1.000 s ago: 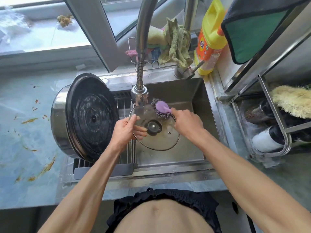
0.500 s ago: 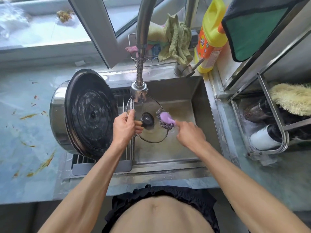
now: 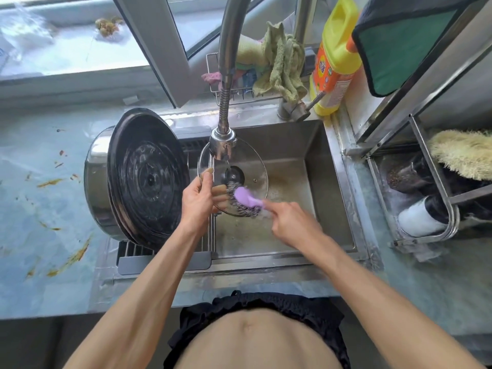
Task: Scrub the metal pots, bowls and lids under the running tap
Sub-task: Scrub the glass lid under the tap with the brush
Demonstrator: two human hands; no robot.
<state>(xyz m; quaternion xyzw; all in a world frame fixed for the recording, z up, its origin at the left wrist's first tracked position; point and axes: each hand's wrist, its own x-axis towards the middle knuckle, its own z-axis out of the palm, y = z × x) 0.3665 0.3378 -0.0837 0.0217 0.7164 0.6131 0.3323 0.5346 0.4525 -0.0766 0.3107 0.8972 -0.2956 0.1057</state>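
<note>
Left hand (image 3: 198, 198) grips the left rim of a glass lid (image 3: 250, 166), held tilted over the sink (image 3: 314, 166) under the tap head (image 3: 223, 143). Right hand (image 3: 292, 225) is curled around the purple handle of a steel-wool scrubber (image 3: 245, 199) (wire pad pressed on the lid's lower edge). Large steel pot (image 3: 93, 179) lies on its side on the drain rack (image 3: 162, 258), just left of the left hand, a dark lid (image 3: 146, 179) against its mouth.

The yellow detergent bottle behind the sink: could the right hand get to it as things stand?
Probably yes, but not freely. The yellow detergent bottle stands uncovered at the sink's back right corner, with nothing between them. But the right hand grips the purple scrubber, so it would have to drop that first.
</note>
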